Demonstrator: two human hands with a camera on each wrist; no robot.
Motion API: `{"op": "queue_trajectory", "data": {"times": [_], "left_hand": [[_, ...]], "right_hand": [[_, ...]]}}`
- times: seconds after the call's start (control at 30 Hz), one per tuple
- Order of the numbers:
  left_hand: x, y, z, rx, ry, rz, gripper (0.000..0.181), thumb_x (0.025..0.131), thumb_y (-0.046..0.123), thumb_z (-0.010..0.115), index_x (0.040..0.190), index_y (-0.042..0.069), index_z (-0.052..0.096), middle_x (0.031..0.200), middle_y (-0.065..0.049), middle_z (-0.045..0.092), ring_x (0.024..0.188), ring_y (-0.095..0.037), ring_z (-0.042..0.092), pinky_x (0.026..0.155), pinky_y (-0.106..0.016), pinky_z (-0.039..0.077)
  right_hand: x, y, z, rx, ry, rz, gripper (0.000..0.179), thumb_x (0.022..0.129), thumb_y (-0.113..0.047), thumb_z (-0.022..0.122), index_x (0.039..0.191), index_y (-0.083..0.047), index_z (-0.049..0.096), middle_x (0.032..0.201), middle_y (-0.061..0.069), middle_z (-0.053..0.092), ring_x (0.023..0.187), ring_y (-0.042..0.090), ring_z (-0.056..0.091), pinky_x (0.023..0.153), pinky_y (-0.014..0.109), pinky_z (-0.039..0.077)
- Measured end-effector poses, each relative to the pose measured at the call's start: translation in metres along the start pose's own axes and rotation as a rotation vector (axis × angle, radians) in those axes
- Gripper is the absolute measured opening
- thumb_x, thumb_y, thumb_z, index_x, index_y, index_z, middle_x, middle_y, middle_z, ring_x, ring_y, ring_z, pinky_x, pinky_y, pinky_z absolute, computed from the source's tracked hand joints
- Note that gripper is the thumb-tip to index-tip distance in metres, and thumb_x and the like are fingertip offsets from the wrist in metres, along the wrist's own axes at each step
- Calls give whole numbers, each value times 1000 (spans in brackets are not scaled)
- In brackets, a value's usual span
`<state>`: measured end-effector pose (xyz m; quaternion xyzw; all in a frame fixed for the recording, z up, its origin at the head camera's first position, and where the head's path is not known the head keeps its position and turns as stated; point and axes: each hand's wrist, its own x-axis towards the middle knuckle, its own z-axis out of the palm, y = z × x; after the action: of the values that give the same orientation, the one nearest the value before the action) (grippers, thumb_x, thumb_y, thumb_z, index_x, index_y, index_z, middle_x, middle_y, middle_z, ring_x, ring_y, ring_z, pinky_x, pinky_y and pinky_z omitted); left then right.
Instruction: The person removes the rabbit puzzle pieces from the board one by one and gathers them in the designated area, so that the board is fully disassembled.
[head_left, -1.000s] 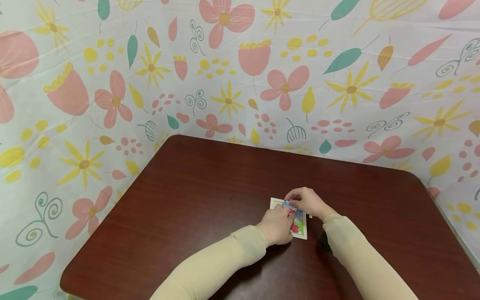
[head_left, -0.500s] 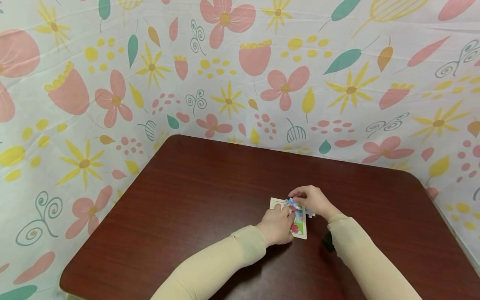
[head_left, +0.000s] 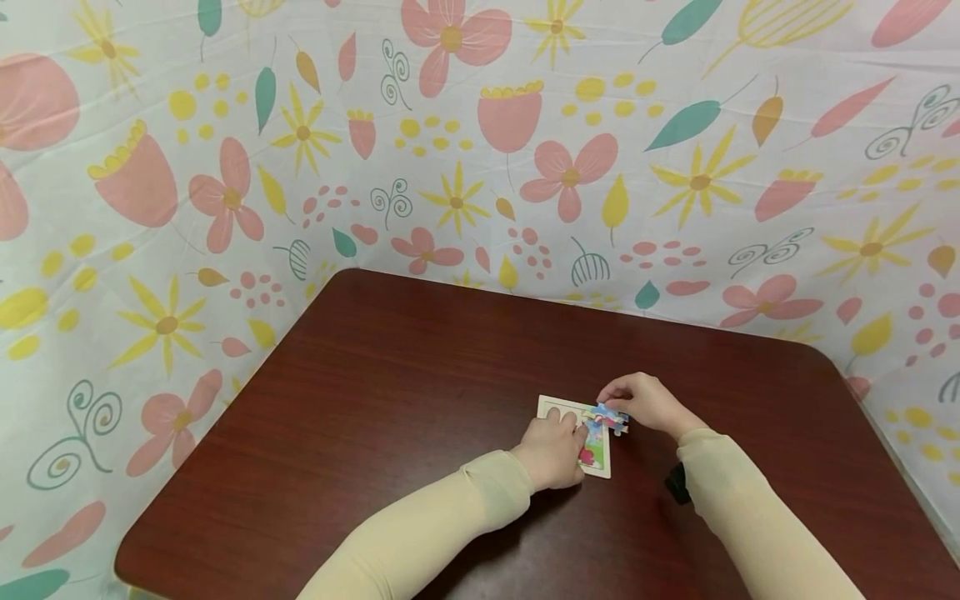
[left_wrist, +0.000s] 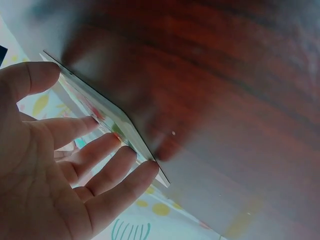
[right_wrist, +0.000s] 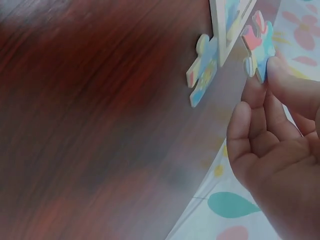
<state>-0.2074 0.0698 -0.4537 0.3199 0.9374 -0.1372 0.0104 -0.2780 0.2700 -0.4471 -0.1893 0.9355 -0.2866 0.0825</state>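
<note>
A small puzzle board [head_left: 551, 402] with a pale frame and a colourful picture lies on the dark wooden table. My left hand [head_left: 552, 450] rests on its left part, fingers extended over it. In the left wrist view, fingertips and thumb touch the board [left_wrist: 131, 132], seen almost edge-on. Between thumb and fingers my right hand [head_left: 647, 403] pinches a jigsaw piece [right_wrist: 261, 49], blue with pink and red. The piece is above the board's upper right corner. A second jigsaw piece [right_wrist: 204, 70], blue and yellow, is beside the board's right edge. Part of the picture is hidden under my left hand.
The reddish-brown table [head_left: 420, 358] has rounded corners. Behind it and to the left hangs a white cloth [head_left: 300, 208] with a floral print. A black object [head_left: 677, 483] shows at my right wrist, under the sleeve.
My right hand has moved to the right with the pinched jigsaw piece, uncovering more of that piece and the one beside the board. The left hand stays in place on the board.
</note>
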Motion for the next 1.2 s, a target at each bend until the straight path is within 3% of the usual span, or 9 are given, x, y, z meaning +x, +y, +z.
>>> {"op": "queue_trajectory", "data": {"times": [0.6, 1.2], "left_hand": [[2, -1, 5, 13, 33, 9, 66, 83, 59, 56, 139, 24, 48, 116, 6, 52, 98, -14, 45, 65, -24, 45], [2, 1, 3, 12, 11, 8, 66, 84, 59, 55, 140, 24, 47, 121, 7, 51, 100, -14, 45, 67, -24, 46]], "right_hand": [[-22, 26, -12, -2, -8, 81, 12, 88, -6, 65, 97, -5, 73, 92, 7, 69, 79, 19, 57, 72, 35, 52], [-42, 54, -18, -33, -1, 142, 11, 88, -7, 64, 95, -5, 72, 94, 10, 67, 77, 20, 53, 69, 35, 48]]}}
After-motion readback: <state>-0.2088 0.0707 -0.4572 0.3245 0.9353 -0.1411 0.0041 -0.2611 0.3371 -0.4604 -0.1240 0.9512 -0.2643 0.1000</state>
